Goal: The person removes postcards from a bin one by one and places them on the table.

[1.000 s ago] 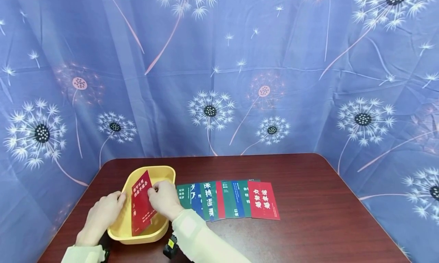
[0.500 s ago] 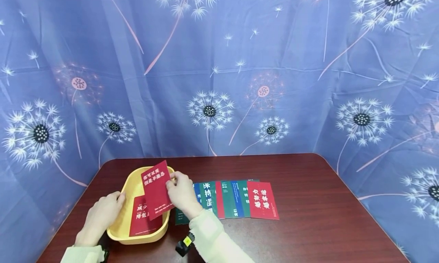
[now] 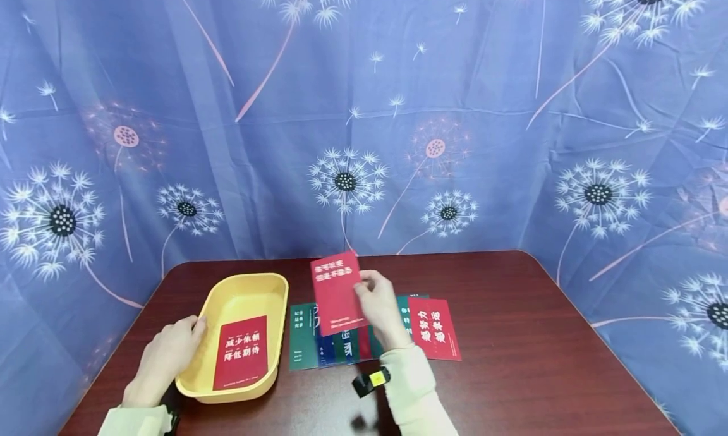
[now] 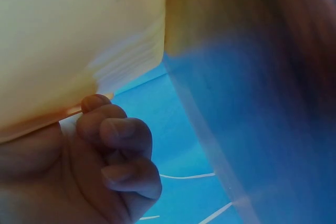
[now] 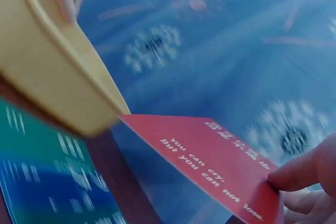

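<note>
My right hand pinches a red card with white writing by its right edge. The card hangs in the air above the row of cards, and in the right wrist view the thumb presses on its printed face. At the left, my left hand grips the left rim of a yellow plastic basin; its curled fingers show at the rim in the left wrist view. Inside the basin lies another red card, face up.
Overlapping green, blue and red cards lie in a row right of the basin, partly hidden by my right hand and the held card. A red card ends the row. Beyond the brown table hangs a blue dandelion-print curtain.
My right hand has lifted the red card out of the basin and carried it right, over the row. The red card left in the basin has come into view. My left hand stays at the rim.
</note>
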`<state>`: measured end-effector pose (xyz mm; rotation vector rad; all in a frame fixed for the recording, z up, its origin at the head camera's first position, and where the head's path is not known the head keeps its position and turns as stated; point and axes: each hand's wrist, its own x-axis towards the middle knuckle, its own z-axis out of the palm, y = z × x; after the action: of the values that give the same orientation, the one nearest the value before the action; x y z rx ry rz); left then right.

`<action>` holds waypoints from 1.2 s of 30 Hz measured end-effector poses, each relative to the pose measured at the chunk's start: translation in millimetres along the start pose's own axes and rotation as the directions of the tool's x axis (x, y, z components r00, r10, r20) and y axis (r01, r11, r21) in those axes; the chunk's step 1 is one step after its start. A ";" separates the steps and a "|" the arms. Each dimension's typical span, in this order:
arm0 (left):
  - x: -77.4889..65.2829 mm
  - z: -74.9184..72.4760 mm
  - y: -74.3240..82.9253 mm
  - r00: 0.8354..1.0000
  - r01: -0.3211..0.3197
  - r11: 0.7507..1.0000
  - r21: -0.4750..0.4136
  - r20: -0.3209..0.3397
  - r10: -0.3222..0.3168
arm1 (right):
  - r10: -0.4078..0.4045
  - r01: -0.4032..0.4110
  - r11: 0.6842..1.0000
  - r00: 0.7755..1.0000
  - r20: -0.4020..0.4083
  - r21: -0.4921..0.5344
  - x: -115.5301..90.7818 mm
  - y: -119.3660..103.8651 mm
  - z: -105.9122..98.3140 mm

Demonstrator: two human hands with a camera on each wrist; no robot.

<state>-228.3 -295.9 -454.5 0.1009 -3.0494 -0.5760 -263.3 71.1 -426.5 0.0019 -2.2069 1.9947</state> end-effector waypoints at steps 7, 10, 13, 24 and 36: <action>0.4 -1.4 -0.9 1.000 0.001 1.000 0.002 0.001 -0.001 | 0.088 -0.096 0.994 0.983 -0.160 -0.044 10.8 18.7 -63.4; 0.5 -1.5 -1.2 1.000 0.000 1.000 0.002 -0.007 0.000 | 0.100 -0.115 0.991 0.976 -0.194 -0.067 13.2 25.6 -88.2; 0.7 -0.9 -1.7 1.000 0.001 1.000 0.000 -0.010 -0.001 | 0.122 -0.143 0.986 0.970 -0.211 -0.087 13.8 31.0 -109.2; 2.0 2.0 -2.4 1.000 0.001 1.000 0.000 -0.002 -0.001 | 0.135 -0.207 0.938 0.957 -0.257 -0.277 4.8 51.0 -155.2; 1.2 1.0 -2.2 1.000 -0.011 1.000 0.002 -0.006 0.011 | 0.171 -0.279 0.888 0.939 -0.300 -0.365 1.9 68.0 -171.4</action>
<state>-229.4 -297.7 -456.2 0.0862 -3.0433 -0.5709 -251.8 248.0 -477.4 -0.5627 -2.4795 1.4830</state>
